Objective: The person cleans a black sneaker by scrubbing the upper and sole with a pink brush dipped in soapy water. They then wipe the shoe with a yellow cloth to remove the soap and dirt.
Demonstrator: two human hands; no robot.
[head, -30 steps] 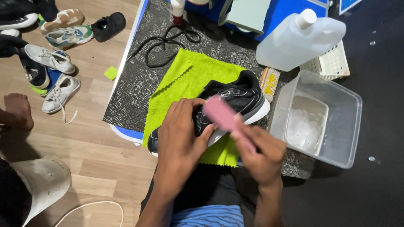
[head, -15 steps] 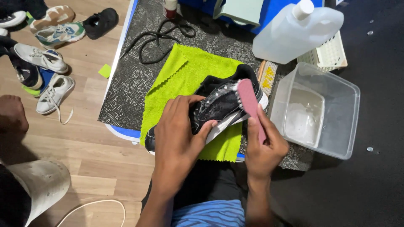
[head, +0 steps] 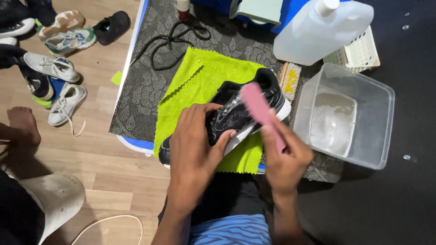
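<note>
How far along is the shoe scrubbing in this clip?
Midway, by the look of it. Done: suds coat the black sneaker's upper, and its black laces lie pulled out on the mat. In hand: the left hand steadies the sneaker over the green cloth while the right hand holds a pink brush on it. Left: foam not wiped off, laces still out.

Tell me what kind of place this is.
Probably a home floor set up for shoe cleaning. The left hand steadies a black sneaker on a green cloth while the right hand holds a pink brush; a clear tub of soapy water and a pile of shoes sit nearby.
</note>
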